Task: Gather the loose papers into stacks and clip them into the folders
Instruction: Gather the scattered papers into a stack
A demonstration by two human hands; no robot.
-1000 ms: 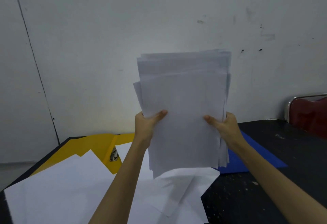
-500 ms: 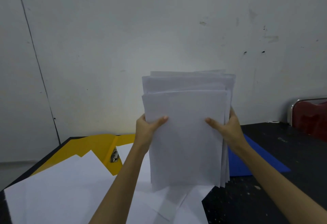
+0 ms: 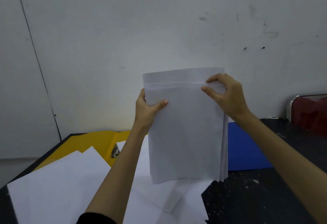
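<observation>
Upright at centre frame, the paper stack (image 3: pixel 185 131) stands on its bottom edge, which meets the loose sheets (image 3: pixel 58 188) spread over the lower left of the dark table (image 3: pixel 256 202). Its top edges are uneven: a few rear sheets rise above the front one, and at the lower right corner the sheet edges fan slightly apart. The left hand (image 3: pixel 146 110) grips the stack's left edge, thumb across the front face and fingers behind. The right hand (image 3: pixel 228 96) sits at the upper right corner, thumb and forefinger curled and pinching the top edges there.

Behind the left forearm, a yellow folder (image 3: pixel 92 142) lies open at the table's far left edge, its metal clip (image 3: pixel 115 151) showing beside a white sheet. A blue folder (image 3: pixel 246 149) lies flat just right of the stack, partly hidden by it. Bare speckled tabletop runs from the lower centre to the right. A red chair (image 3: pixel 309 112) stands at the right edge of the frame, against the white wall (image 3: pixel 159 29).
</observation>
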